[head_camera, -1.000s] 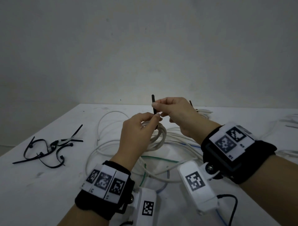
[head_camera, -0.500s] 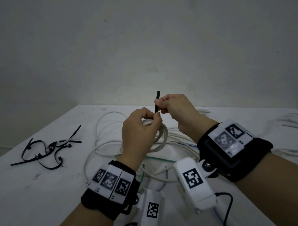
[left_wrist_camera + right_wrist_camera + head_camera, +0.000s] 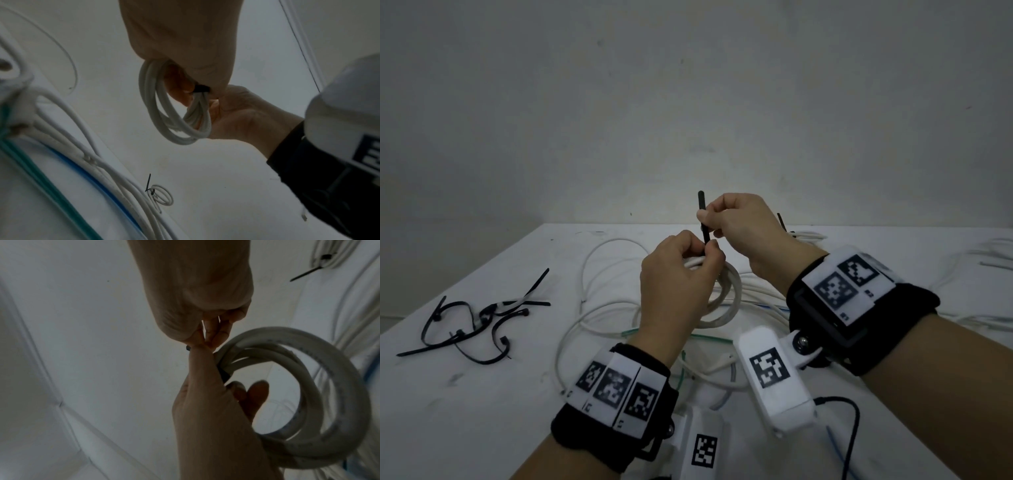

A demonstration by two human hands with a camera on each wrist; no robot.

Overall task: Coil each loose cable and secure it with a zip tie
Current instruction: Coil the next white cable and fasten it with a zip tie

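Head view: from above and behind both wrists, facing forward and down across the white table (image 3: 482, 394) toward the wall; mid-range, both hands central. Left wrist view: from below the left hand (image 3: 180, 40), looking up along it, very near, the right hand (image 3: 236, 116) opposite. Right wrist view: likewise from beneath the right hand (image 3: 197, 288), close, facing the left hand (image 3: 209, 410). Shared by all three: the coiled white cable (image 3: 726, 298) (image 3: 174, 113) (image 3: 308, 386) with black zip tie (image 3: 703, 219) (image 3: 202, 89).
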